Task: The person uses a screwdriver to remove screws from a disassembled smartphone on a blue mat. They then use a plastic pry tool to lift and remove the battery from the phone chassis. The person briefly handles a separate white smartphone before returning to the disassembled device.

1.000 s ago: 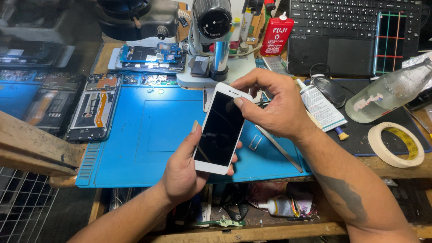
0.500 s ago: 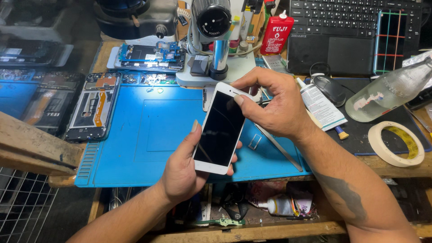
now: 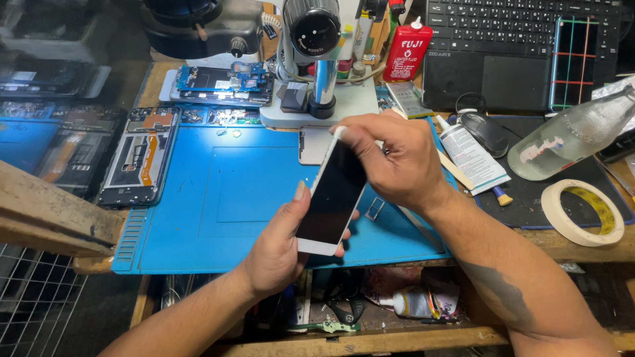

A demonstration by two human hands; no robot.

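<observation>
Cluttered wooden workbench [image 3: 582,246] fills my view, with a blue repair mat [image 3: 218,198] spread over its left and middle. Above the mat's front edge I see a white smartphone [image 3: 334,195], dark screen up and tilted, lifted clear of the mat. My left hand [image 3: 274,254] cups its lower end from beneath, thumb pressed along the left edge. My right hand [image 3: 397,162] closes over the top end, fingers curled tight around the upper corner. Both hands grip the phone firmly.

At the mat's back edge stands a microscope [image 3: 317,59] on a pale base. A stripped phone frame [image 3: 140,155] lies at the mat's left edge. Toward the bench's right edge sit a roll of tape [image 3: 583,213] and a clear glass bottle [image 3: 575,132] on its side; a laptop [image 3: 522,46] occupies the back right corner, with a red fluid bottle [image 3: 408,51] just left of it.
</observation>
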